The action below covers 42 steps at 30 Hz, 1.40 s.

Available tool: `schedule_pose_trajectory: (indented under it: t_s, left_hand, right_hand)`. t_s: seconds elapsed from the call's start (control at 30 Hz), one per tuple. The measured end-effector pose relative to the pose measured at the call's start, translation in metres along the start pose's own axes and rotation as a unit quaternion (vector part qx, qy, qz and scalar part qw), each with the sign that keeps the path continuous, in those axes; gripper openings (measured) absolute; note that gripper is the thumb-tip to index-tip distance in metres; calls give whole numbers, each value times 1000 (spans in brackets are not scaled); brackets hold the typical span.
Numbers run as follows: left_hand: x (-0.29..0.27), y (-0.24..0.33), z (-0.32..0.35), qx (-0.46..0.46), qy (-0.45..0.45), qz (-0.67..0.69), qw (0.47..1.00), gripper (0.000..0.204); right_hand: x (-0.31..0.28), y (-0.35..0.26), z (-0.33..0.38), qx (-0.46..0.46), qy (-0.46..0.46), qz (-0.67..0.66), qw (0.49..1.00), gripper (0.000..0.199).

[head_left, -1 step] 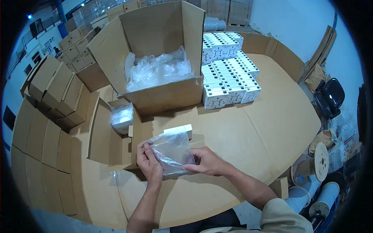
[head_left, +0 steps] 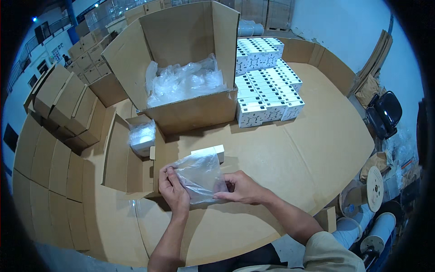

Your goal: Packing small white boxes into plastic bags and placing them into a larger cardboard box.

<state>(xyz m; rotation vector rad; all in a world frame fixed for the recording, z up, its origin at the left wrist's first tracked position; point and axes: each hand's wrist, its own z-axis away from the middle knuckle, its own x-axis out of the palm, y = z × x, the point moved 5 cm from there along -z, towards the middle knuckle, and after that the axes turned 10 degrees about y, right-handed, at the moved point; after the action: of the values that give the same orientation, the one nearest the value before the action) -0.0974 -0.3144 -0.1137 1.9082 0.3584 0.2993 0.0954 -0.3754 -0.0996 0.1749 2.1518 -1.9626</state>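
A clear plastic bag point(head_left: 198, 177) is stretched between my two hands above the cardboard surface. My left hand point(head_left: 173, 189) pinches its left edge, thumb on top. At the lower right corner my right hand point(head_left: 241, 188) grips the bag between thumb and fingers. Just behind the bag lies a small white box point(head_left: 215, 152), partly covered from sight by the film. To the left, close to my left hand, an open carton point(head_left: 118, 156) holds white boxes wrapped in clear plastic point(head_left: 142, 138).
A large open carton point(head_left: 190, 112) full of clear plastic bags point(head_left: 186, 81) stands at the back. Right of it are stacked white boxes point(head_left: 267, 93). Brown cartons point(head_left: 50, 181) line the left side. A black chair point(head_left: 385, 113) and spools point(head_left: 374, 188) stand beyond the right edge.
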Motion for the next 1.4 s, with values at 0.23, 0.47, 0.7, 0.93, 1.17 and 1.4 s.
schedule_pose_trajectory:
  t_s: [0.23,0.47,0.7,0.93,1.17,1.4]
  left_hand:
    - [0,10,-1,-9,11,1,1000,27]
    - [0,4,4,-34,-34,54,997,24]
    - [14,1,21,-127,-135,88,979,23]
    - [36,10,42,-181,-296,134,928,30]
    - [33,0,47,-229,-325,115,910,22]
    - [28,-11,36,-238,-297,186,906,15]
  right_hand:
    - [-11,10,5,127,-139,-49,981,29]
    - [-18,7,1,116,-62,-101,986,27]
    - [-14,21,-5,-9,156,-137,978,23]
    - [-39,15,-2,-34,341,-109,933,26]
    - [-49,15,4,-64,443,-30,894,26]
    - [-57,18,5,-70,466,-80,878,26]
